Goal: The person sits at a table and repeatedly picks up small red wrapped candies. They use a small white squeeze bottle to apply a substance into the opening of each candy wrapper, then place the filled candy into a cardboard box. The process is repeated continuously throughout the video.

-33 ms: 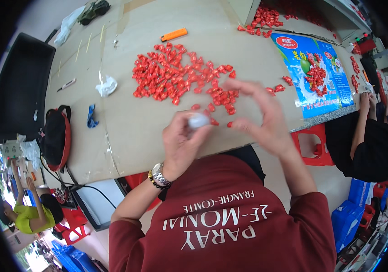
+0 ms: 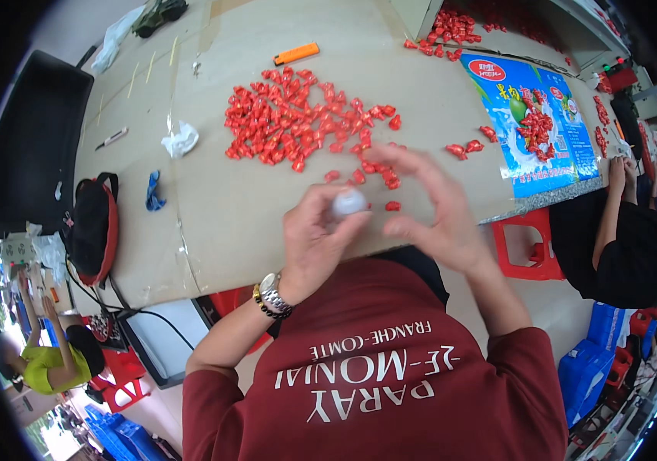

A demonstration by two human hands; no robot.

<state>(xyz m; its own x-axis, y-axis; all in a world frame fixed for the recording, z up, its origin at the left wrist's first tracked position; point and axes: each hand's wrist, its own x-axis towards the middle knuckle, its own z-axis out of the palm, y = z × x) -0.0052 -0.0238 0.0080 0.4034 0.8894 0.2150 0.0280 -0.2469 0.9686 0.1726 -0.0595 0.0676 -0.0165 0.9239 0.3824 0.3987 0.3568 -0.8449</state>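
My left hand (image 2: 315, 237) is closed around a small whitish object with a rounded end (image 2: 349, 203), most of it hidden by the fingers. To its right, my right hand (image 2: 440, 207) hangs over the table's near edge, somewhat blurred, with thumb and fingers spread apart and nothing visible between them. A single red-wrapped candy (image 2: 393, 206) lies just beyond the right thumb tip. Beyond both hands spreads a loose pile of small red twist-wrapped pieces (image 2: 275, 123), some of them partly behind the right fingers.
An orange lighter (image 2: 296, 54) lies beyond the pile. Crumpled white tissue (image 2: 180, 140), a blue strip (image 2: 155, 191), a pen-like cutter (image 2: 112, 139) and a black-red bag (image 2: 98, 230) are on the left. A blue printed sheet (image 2: 497, 100) bears more red pieces; another person (image 2: 613, 238) sits beyond it.
My left hand has shifted slightly right with the whitish object. My right hand has moved a little left, and the single red candy near its thumb sits slightly farther away.
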